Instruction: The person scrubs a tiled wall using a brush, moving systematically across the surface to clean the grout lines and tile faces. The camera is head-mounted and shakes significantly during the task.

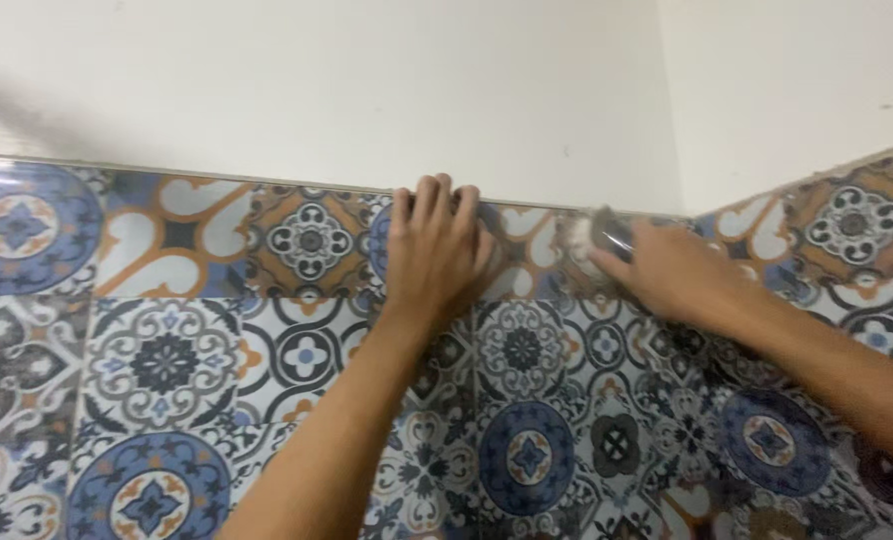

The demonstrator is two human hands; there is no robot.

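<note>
A wall of patterned tiles (167,360) in blue, orange, grey and white fills the lower half of the view, under a white painted wall (367,80). My left hand (435,248) lies flat against the top row of tiles, fingers curled at the upper edge. My right hand (672,272) presses a small grey pad or sponge (607,235) against the top tile row, close to the inner corner. The pad is blurred, so its exact kind is unclear.
The tiled wall meets a second tiled wall (847,230) at an inner corner on the right. A thin trim line (217,180) runs along the top of the tiles.
</note>
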